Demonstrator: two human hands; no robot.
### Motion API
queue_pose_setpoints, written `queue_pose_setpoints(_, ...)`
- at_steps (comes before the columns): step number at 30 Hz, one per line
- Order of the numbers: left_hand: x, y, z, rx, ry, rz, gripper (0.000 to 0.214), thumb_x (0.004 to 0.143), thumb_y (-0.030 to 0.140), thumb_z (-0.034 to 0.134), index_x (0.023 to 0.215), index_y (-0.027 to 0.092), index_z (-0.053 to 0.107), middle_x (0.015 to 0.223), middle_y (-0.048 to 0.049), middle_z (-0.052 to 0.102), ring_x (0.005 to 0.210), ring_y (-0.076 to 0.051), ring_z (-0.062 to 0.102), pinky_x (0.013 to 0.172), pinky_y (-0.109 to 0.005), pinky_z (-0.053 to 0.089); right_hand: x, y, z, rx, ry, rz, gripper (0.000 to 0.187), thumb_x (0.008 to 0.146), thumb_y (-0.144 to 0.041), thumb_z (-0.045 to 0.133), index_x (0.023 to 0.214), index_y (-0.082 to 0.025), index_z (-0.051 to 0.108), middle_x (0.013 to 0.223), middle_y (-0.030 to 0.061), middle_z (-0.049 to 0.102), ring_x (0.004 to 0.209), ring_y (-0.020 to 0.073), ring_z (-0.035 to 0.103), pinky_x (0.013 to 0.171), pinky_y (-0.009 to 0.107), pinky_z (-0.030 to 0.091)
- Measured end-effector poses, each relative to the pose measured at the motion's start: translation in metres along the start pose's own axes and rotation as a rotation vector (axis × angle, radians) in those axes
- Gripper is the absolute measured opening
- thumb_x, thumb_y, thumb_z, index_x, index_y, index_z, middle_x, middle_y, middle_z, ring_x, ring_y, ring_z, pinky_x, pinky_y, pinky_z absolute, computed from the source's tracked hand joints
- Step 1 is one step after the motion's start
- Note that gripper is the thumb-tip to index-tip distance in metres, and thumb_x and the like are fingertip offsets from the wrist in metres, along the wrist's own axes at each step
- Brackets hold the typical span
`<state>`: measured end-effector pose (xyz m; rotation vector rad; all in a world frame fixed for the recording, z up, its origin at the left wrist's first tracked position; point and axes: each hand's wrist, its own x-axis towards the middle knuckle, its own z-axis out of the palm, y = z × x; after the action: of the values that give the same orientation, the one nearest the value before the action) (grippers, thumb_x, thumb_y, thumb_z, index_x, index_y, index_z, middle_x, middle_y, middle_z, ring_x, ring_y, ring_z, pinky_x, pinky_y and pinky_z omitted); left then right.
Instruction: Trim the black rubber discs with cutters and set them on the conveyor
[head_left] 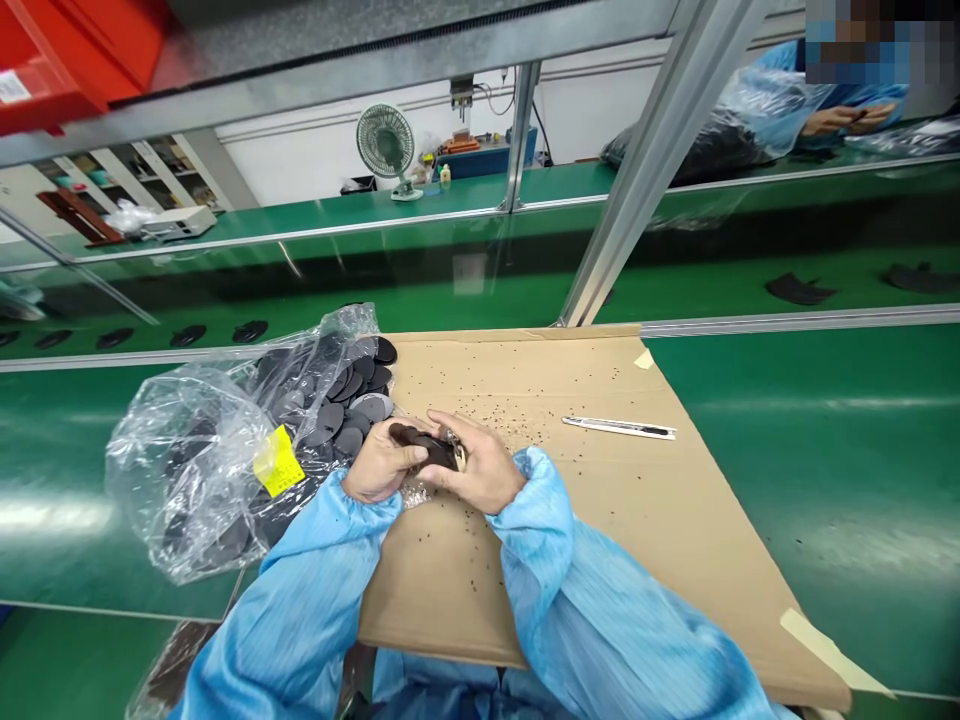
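- My left hand (382,465) and right hand (480,462) are pressed together, both pinching one dark oval pad (424,447) between fingers and thumbs.
- I hold that pad just above the cardboard sheet (637,500), near its left edge.
- A clear plastic bag (187,450) of similar dark pads lies left of the sheet, its open mouth spilling pads onto the sheet's corner; a yellow label (277,462) shows on it.
- A utility knife (619,428) lies on the sheet, well to the right of my hands.
- Dark crumbs (525,400) dot the sheet.
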<state>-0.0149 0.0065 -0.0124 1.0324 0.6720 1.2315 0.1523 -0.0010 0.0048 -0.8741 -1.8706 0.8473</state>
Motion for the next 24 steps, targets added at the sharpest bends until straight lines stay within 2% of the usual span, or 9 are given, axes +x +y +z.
queue_pose_setpoints(2, 0.000, 0.001, 0.002, -0.101, 0.035, -0.079, 0.026, 0.057, 0.021, 0.082, 0.076, 0.016, 0.066, 0.082, -0.0032, 0.067, 0.080, -0.018, 0.063, 0.079, -0.035, 0.050, 0.000, -0.001, 0.000, 0.044, 0.054, 0.041, 0.061, 0.065, -0.041, 0.076, 0.117, -0.016, 0.057, 0.104, 0.0095, 0.065, 0.094, 0.0221, 0.062, 0.084, 0.035, 0.050)
queue_pose_setpoints(5, 0.000, 0.001, 0.004, -0.211, 0.064, -0.173, 0.029, 0.058, 0.024, 0.082, 0.078, 0.016, 0.063, 0.080, -0.0026, 0.066, 0.078, -0.018, 0.063, 0.081, -0.037, 0.049, -0.002, -0.005, 0.001, 0.113, 0.097, 0.065, 0.039, 0.070, -0.033, 0.072, 0.104, -0.017, 0.062, 0.090, 0.0053, 0.067, 0.079, 0.0175, 0.063, 0.074, 0.030, 0.051)
queue_pose_setpoints(8, 0.000, 0.000, 0.005, -0.235, 0.086, -0.193, 0.030, 0.055, 0.022, 0.083, 0.076, 0.016, 0.062, 0.080, -0.0019, 0.066, 0.079, -0.018, 0.063, 0.082, -0.037, 0.049, -0.003, -0.008, 0.002, 0.096, 0.145, 0.060, 0.025, 0.072, -0.029, 0.069, 0.094, -0.017, 0.064, 0.085, 0.0049, 0.067, 0.074, 0.0164, 0.062, 0.069, 0.029, 0.050)
queue_pose_setpoints(14, -0.001, -0.003, 0.001, -0.123, 0.083, 0.008, 0.026, 0.052, 0.013, 0.083, 0.067, 0.017, 0.062, 0.080, -0.0004, 0.066, 0.078, -0.014, 0.062, 0.077, -0.030, 0.050, -0.003, -0.009, 0.006, 0.096, 0.233, 0.044, 0.021, 0.072, -0.035, 0.071, 0.084, -0.018, 0.065, 0.079, 0.0054, 0.067, 0.071, 0.0167, 0.061, 0.066, 0.028, 0.048)
queue_pose_setpoints(17, -0.001, -0.004, -0.003, -0.027, 0.071, 0.092, 0.025, 0.052, 0.011, 0.083, 0.065, 0.017, 0.063, 0.079, -0.0014, 0.067, 0.076, -0.014, 0.063, 0.073, -0.029, 0.052, -0.004, -0.006, 0.006, 0.143, 0.227, 0.055, 0.020, 0.071, -0.034, 0.073, 0.083, -0.018, 0.066, 0.077, 0.0041, 0.067, 0.069, 0.0160, 0.061, 0.063, 0.027, 0.047)
queue_pose_setpoints(21, -0.002, -0.007, -0.009, 0.090, 0.040, 0.139, 0.022, 0.055, 0.009, 0.081, 0.067, 0.017, 0.065, 0.082, -0.0031, 0.067, 0.078, -0.016, 0.063, 0.073, -0.030, 0.052, -0.004, -0.002, 0.004, 0.131, 0.207, 0.018, 0.017, 0.071, -0.032, 0.072, 0.080, -0.019, 0.067, 0.072, 0.0029, 0.065, 0.065, 0.0150, 0.059, 0.060, 0.026, 0.046)
queue_pose_setpoints(24, -0.001, -0.008, -0.010, 0.135, 0.021, 0.147, 0.019, 0.058, 0.007, 0.078, 0.068, 0.016, 0.064, 0.084, -0.0037, 0.067, 0.079, -0.016, 0.063, 0.074, -0.031, 0.052, -0.004, -0.001, 0.005, 0.092, 0.214, 0.049, 0.019, 0.072, -0.036, 0.071, 0.077, -0.018, 0.066, 0.069, 0.0025, 0.063, 0.063, 0.0147, 0.058, 0.058, 0.026, 0.045)
